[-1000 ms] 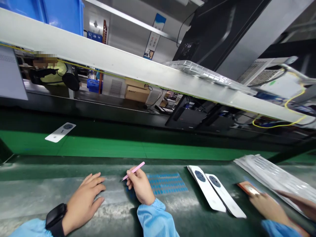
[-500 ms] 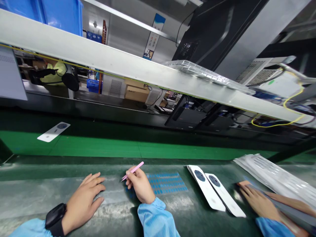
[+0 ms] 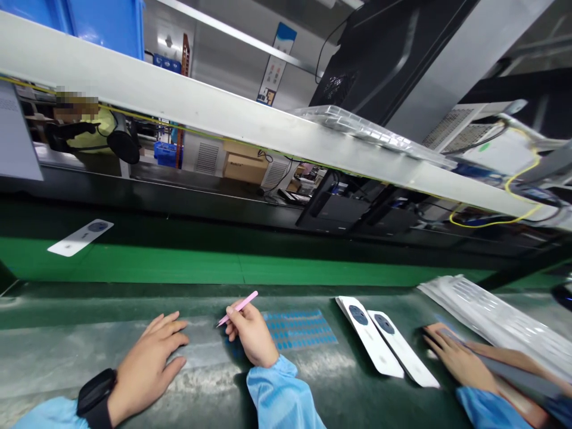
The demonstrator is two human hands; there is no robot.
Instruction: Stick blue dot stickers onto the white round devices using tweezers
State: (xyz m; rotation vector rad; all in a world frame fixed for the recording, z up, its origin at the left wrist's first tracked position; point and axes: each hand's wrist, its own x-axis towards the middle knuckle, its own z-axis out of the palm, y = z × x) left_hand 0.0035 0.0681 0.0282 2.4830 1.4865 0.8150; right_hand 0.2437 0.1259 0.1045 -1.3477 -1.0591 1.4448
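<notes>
My left hand [image 3: 147,363] lies flat on the dark green bench mat, fingers stretched out, holding nothing; a black watch sits on its wrist. My right hand [image 3: 250,333] is closed around pink tweezers [image 3: 236,308], tips pointing left and down toward the mat between the two hands. A clear sheet of small blue stickers [image 3: 299,329] lies just right of my right hand. Two white phone back covers [image 3: 384,345] with dark round camera rings lie side by side further right.
Another white back cover [image 3: 79,238] rides on the green conveyor belt [image 3: 268,268] at far left. A co-worker's hand [image 3: 451,357] in a blue sleeve rests at the right beside a stack of clear trays [image 3: 496,319]. A white shelf [image 3: 250,131] hangs overhead.
The back cover on the belt has drifted left. The co-worker's hand at right has shifted on the item beneath it. My own hands have stayed nearly still.
</notes>
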